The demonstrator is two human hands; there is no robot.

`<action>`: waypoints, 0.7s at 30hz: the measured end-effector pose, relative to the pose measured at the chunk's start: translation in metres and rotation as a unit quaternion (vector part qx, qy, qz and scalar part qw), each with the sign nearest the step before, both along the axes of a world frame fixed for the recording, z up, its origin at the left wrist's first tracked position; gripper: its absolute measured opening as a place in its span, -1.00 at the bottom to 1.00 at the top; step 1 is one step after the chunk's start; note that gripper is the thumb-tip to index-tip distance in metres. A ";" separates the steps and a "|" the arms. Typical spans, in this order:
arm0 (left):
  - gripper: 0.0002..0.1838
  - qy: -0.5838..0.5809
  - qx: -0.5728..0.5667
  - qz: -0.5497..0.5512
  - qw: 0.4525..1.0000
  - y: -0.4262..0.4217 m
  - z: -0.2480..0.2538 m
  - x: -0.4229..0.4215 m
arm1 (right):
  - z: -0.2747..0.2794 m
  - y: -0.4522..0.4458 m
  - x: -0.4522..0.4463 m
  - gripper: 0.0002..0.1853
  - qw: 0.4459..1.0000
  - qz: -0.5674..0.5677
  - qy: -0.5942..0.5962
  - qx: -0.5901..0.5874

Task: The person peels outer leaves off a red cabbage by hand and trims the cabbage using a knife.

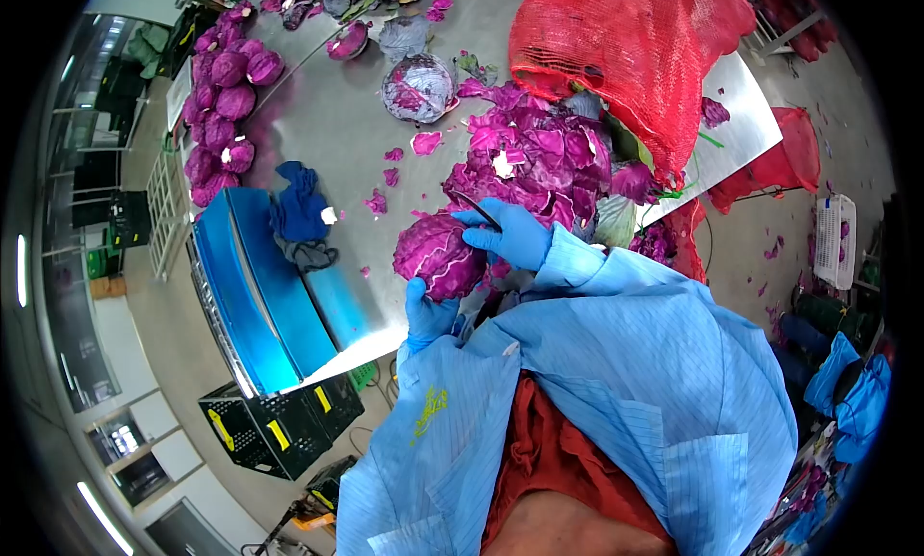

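Observation:
Near the table's front edge, a purple cabbage (439,258) rests against my gloved left hand (429,313), whose fingers and thumb hold it from below. Over its right side is my gloved right hand (510,236), closed around a thin dark tool (475,209), perhaps a knife; its blade is hard to make out. Just beyond my hands lies a heap of loose purple leaves (539,161). Farther back sits a whole cabbage with greyish outer leaves (419,88).
Several peeled cabbages (229,69) line the table's (327,123) left side. A blue box (260,286) and dark blue cloth (300,206) are at left. A red mesh sack (626,55) lies at the back right. Black crates (279,431) stand below.

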State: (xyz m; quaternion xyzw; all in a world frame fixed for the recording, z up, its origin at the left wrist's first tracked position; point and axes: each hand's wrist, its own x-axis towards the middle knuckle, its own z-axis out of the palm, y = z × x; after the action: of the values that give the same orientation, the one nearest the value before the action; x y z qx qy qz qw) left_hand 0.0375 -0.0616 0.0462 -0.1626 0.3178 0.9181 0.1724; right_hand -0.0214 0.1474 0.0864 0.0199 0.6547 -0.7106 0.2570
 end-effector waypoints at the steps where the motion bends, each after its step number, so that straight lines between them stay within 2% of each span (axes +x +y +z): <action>1: 0.01 -0.002 -0.002 0.003 1.000 0.000 0.000 0.001 | -0.009 -0.003 0.002 -0.55 0.999 -0.022 0.024 -0.022; 4: 0.01 0.008 -0.028 -0.003 1.000 -0.003 -0.003 0.003 | -0.027 -0.008 0.005 -0.63 0.992 -0.041 0.123 -0.002; 7: -0.14 0.041 -0.025 -0.010 0.999 -0.004 -0.010 0.004 | -0.038 -0.017 0.007 -0.85 0.955 -0.075 0.274 0.086; 10: -0.14 0.025 0.029 0.010 0.999 -0.002 -0.011 0.008 | -0.017 -0.007 0.007 -0.78 0.991 -0.038 0.098 0.085; 16: -0.08 0.011 0.034 0.016 0.999 -0.001 -0.012 0.006 | -0.009 -0.012 0.010 -0.86 0.957 -0.112 0.233 0.135; 19: -0.04 -0.006 0.049 0.009 0.999 0.001 -0.010 0.009 | 0.000 -0.005 0.006 -0.82 0.993 -0.115 -0.001 0.028; 20: 0.00 -0.017 0.027 0.012 0.999 0.001 -0.011 0.009 | -0.009 -0.002 0.003 -0.79 0.994 -0.107 -0.025 0.001; 21: 0.05 -0.027 0.006 0.014 1.000 0.001 -0.011 0.008 | -0.011 0.001 0.002 -0.78 0.994 -0.109 -0.023 0.024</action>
State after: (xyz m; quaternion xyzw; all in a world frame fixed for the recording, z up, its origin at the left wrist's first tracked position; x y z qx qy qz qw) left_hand 0.0453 -0.0607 0.0350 -0.1905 0.3057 0.9175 0.1685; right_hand -0.0194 0.1483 0.0758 0.1134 0.6591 -0.7180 0.1928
